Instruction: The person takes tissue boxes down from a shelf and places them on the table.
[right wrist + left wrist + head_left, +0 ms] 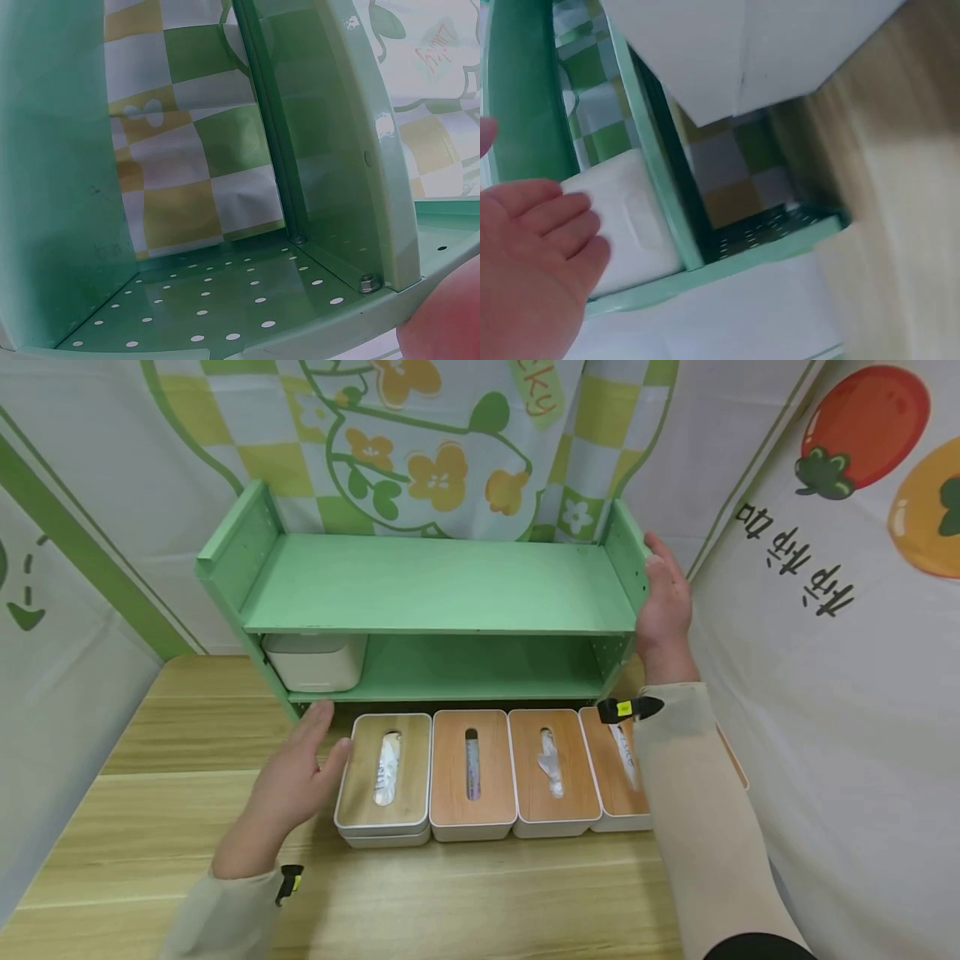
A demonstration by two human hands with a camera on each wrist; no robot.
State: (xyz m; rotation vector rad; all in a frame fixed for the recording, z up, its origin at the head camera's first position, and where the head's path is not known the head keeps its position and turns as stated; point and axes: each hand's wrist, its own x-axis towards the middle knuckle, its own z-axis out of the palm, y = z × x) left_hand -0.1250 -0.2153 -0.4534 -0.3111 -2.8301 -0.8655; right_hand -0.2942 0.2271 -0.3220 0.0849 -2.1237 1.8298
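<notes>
A green two-tier shelf (442, 585) stands on the wooden table. My right hand (666, 610) rests against the outer side of its right panel, fingers pointing up; in the right wrist view only a bit of that hand (442, 322) shows at the panel's edge. Low at the shelf's left front is my left hand (292, 781), fingers straight and holding nothing. A white lidded box (318, 664) sits at the left end of the lower tier, and the left hand (536, 259) overlaps it in the left wrist view. Beside the left thumb is a box with a pale wood lid (412, 777).
Several white boxes with wood lids, such as the orange-brown one (495, 777), stand in a row before the shelf, wrapped items showing in their slots. The leftmost is stacked on another. Printed cloth walls (810, 693) enclose the table (450, 902).
</notes>
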